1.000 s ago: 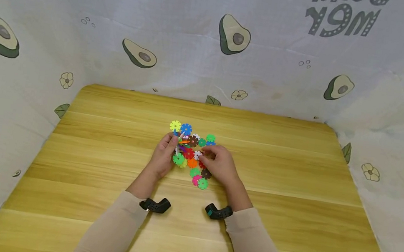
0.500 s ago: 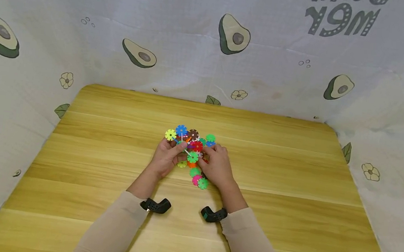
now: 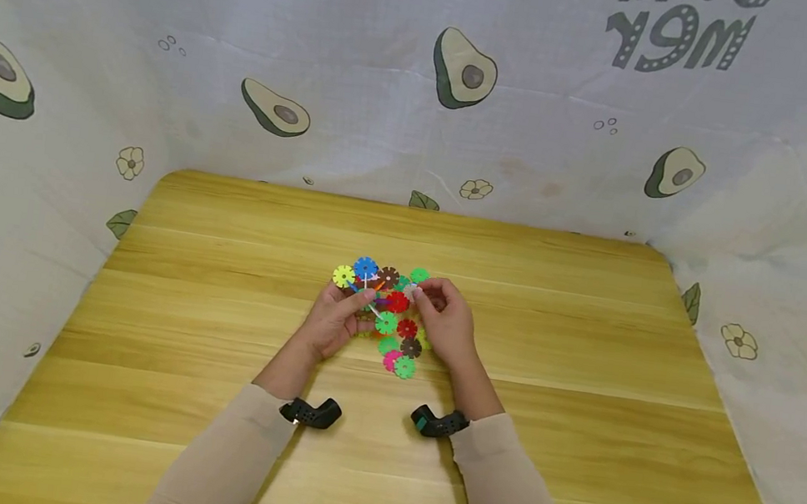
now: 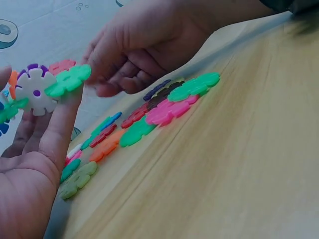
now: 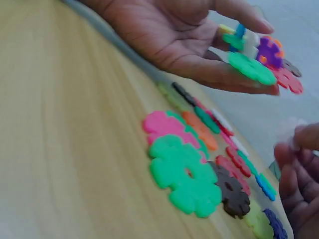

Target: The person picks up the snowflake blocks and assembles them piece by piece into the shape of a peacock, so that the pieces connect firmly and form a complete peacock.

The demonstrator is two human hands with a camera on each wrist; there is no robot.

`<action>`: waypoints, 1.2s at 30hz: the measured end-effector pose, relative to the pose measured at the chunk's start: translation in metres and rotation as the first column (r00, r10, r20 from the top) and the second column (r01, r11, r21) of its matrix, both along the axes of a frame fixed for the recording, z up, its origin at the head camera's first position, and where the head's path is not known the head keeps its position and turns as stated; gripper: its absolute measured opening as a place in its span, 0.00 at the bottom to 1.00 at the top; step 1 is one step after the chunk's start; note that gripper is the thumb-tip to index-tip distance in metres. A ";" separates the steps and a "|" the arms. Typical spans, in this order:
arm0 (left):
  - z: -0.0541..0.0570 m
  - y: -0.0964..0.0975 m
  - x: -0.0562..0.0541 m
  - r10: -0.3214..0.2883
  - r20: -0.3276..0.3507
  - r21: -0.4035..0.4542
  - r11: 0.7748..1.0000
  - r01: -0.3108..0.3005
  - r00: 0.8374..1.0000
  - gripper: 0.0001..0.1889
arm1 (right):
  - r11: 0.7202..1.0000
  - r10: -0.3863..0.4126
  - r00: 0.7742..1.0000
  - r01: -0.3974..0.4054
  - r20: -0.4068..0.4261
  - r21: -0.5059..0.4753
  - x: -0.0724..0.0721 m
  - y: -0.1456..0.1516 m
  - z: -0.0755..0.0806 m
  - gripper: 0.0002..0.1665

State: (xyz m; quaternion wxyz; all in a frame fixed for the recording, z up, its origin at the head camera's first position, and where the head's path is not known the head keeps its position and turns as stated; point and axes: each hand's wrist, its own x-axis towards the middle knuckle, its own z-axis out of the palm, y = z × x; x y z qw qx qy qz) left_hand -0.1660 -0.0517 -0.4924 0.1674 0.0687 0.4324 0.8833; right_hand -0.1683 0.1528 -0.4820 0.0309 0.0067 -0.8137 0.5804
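Observation:
My left hand (image 3: 329, 323) holds a joined cluster of notched snowflake discs just above the table, the thumb on top of it. A blue disc (image 3: 366, 268), a yellow disc (image 3: 343, 277), a red disc (image 3: 397, 302) and a green disc (image 3: 386, 322) stick out from this cluster. In the left wrist view, a white disc (image 4: 36, 91) stands on edge among them. To its right, my right hand (image 3: 449, 325) pinches a pale white disc (image 3: 411, 291) between thumb and forefinger; fingers hide part of it, and it looks blurred in the right wrist view.
Loose discs lie on the wooden table (image 3: 570, 373) under and between the hands, among them a green disc (image 5: 184, 172), a pink disc (image 4: 169, 112), a dark brown disc (image 3: 410, 347) and an orange disc (image 4: 107, 145). A printed cloth (image 3: 367, 54) hangs behind the table.
My left hand has turned the cluster, so its green and red discs now sit further right. My right hand has lifted a white disc from the loose ones and moved slightly away from me.

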 end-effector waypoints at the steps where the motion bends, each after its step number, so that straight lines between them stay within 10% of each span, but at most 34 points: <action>1: 0.000 0.000 0.000 -0.014 -0.001 -0.009 1.000 0.014 1.000 0.14 | 0.997 -0.011 1.000 0.011 -0.004 -0.079 -0.001 0.001 0.000 0.11; 9: -0.001 0.000 0.001 -0.101 0.024 -0.082 0.991 0.103 0.995 0.18 | 0.917 0.030 0.993 -0.073 -0.114 -0.392 -0.001 0.004 0.003 0.15; 36: 0.002 -0.002 0.003 -0.145 0.040 -0.046 0.988 0.147 0.989 0.13 | 0.860 0.131 0.974 -0.205 -0.187 -0.468 -0.001 0.003 -0.002 0.14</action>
